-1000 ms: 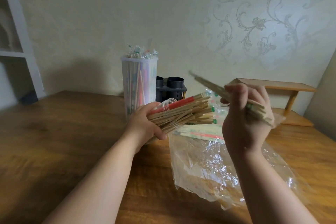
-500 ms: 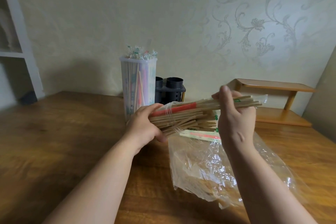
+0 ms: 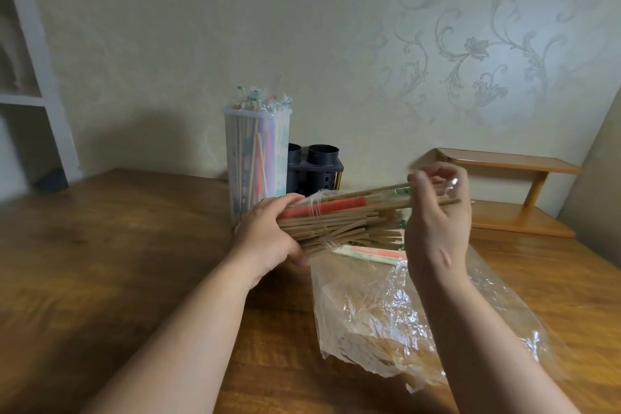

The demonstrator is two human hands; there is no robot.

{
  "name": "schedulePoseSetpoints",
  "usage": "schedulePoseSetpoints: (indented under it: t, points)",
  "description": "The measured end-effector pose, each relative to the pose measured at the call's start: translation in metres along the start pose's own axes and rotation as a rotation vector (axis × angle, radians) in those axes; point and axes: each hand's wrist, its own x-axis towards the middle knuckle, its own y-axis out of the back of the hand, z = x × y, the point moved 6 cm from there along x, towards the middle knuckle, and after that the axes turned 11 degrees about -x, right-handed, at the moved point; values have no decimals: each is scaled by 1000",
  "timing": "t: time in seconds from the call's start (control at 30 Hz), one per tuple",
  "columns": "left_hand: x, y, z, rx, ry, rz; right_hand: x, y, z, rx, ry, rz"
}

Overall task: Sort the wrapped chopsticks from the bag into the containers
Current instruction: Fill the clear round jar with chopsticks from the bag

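Head view. The left hand (image 3: 268, 235) grips a fanned bundle of bamboo chopsticks in clear wrappers (image 3: 339, 225) by its near end and holds it level above the brown wooden table (image 3: 134, 245). The right hand (image 3: 437, 222) is raised at the bundle's far end with its fingers curled, and thumb and forefinger appear to pinch the uppermost wrapped pair (image 3: 369, 193), although blur leaves the grip uncertain. A second ago this hand held a few sticks apart and slanted upward. These now lie on the bundle again, so that handful has gone to neither container and selection is probably starting over. The crumpled clear plastic bag (image 3: 386, 312) lies flat on the table beneath the right forearm, with one paper-sleeved red-and-green pair (image 3: 369, 252) at its mouth. Behind the bundle stand the tall translucent plastic container (image 3: 257, 165), already packed with wrapped sticks, and the dark twin-tube holder (image 3: 316, 168), which looks unfilled.
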Motion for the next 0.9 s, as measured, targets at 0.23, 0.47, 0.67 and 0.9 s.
schedulePoseSetpoints:
  t: [0.23,0.47,0.67,0.9]
  points:
    - [0,-1,0,7,1,14,-6,10,0,-73,48,129]
    - [-1,-3,1,45,4,33,-9,-13,0,-272,73,-181]
    - [-4,-2,4,124,-8,67,-9,-23,8,-438,114,-289]
    - [-7,-4,12,226,-46,46,-10,-20,18,-552,76,-279]
